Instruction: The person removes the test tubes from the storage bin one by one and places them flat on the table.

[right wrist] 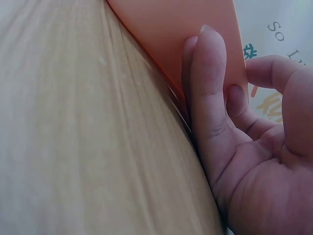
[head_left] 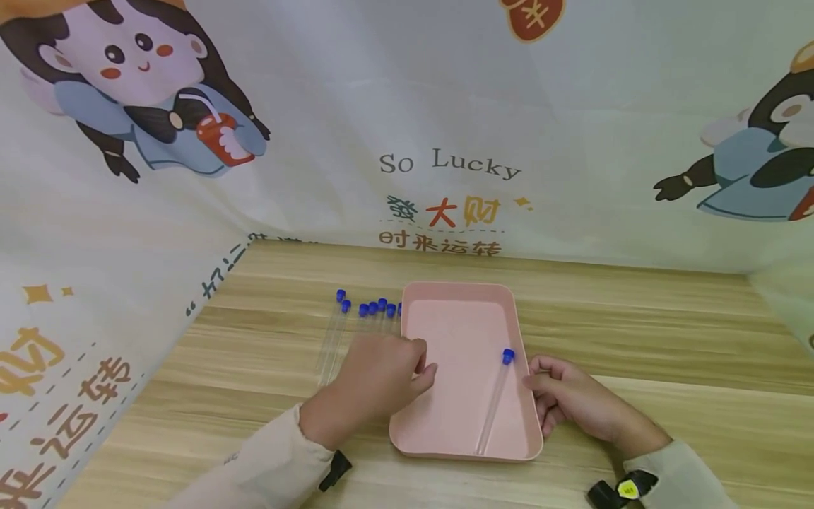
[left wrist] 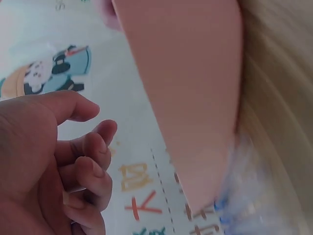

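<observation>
A shallow pink tray [head_left: 454, 318] stands on the table, and one clear tube with a blue cap [head_left: 507, 357] lies slanted along its right side. At the tray's right wall, my right hand [head_left: 575, 403] holds the edge; its thumb is at the rim and its fingers [right wrist: 210, 63] lie against the outside. My left hand [head_left: 381, 378] is above the tray's left edge. Its fingers [left wrist: 93, 178] are loosely bent, with nothing between them and the thumb. Left of the tray lie several more blue-capped clear tubes [head_left: 346, 307], partly hidden by the left hand.
The wood-grain table [head_left: 668, 325] carries everything. Behind it and at the left hangs a white printed cloth [head_left: 331, 92] with cartoon figures and lettering. Dark wrist straps [head_left: 335, 471] sit at both cuffs.
</observation>
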Motion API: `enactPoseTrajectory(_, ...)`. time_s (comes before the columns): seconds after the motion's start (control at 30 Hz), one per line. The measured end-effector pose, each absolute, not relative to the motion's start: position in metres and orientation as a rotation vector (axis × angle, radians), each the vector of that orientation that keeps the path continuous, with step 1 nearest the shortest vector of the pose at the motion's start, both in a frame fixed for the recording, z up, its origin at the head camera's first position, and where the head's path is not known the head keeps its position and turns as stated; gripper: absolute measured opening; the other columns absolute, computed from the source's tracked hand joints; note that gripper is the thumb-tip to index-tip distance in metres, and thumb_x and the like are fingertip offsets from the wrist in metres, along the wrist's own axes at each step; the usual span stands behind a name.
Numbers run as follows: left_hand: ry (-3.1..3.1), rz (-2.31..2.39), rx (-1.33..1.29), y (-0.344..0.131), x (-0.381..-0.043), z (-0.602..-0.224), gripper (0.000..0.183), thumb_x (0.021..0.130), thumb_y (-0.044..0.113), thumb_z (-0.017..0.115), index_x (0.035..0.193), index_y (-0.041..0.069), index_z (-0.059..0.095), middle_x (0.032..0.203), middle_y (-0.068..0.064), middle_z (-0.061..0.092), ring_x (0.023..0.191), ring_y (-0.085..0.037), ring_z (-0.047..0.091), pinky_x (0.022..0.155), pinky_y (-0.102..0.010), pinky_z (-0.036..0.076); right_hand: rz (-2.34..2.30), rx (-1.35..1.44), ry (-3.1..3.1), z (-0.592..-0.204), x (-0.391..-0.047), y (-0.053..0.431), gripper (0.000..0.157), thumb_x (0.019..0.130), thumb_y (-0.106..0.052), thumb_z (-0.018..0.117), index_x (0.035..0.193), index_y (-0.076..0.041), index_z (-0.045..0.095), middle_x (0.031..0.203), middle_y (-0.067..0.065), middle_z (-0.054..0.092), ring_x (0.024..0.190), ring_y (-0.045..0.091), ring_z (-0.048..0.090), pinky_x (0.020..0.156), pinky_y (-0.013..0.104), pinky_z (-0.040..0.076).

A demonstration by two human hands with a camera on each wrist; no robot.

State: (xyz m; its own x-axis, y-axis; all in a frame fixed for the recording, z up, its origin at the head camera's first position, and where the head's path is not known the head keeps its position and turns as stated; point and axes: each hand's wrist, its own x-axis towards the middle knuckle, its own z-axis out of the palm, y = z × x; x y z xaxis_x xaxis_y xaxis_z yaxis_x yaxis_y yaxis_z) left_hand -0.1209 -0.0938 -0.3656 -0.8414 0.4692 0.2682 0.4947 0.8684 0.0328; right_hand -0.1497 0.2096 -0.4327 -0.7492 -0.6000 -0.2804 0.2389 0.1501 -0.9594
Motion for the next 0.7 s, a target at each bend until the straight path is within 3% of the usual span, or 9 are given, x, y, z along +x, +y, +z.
enactPoseTrajectory(0.47,-2.86,-0.022,-0.994,-0.046,-0.11,-0.376,0.037,0.091,0.043,0.067,0.063,0.021,0.056,0.057,0.007,0.055,0.05,-0.012,0.052,0.044,-0.033,0.036,-1.682,-0.358,1.782,-0.431,-0.149,0.21,0.011,0.103,-0.019,0.05,0.098,-0.009,0.046,0.074,0.0,0.062,0.059,0.011,0.063,0.054,0.028,0.056)
enactPoseTrajectory(0.7,-2.926,-0.024,-1.021,-0.042,-0.111,-0.383,0.037,0.092,0.048,0.065,0.068,0.019,0.061,0.059,0.005,0.058,0.05,-0.012,0.048,0.045,-0.033,0.037,-1.682,-0.37,1.777,-0.433,-0.15,0.209,0.011,0.103,-0.017,0.048,0.097,-0.008,0.045,0.074,0.0,0.062,0.058,0.012,0.064,0.054,0.029,0.056)
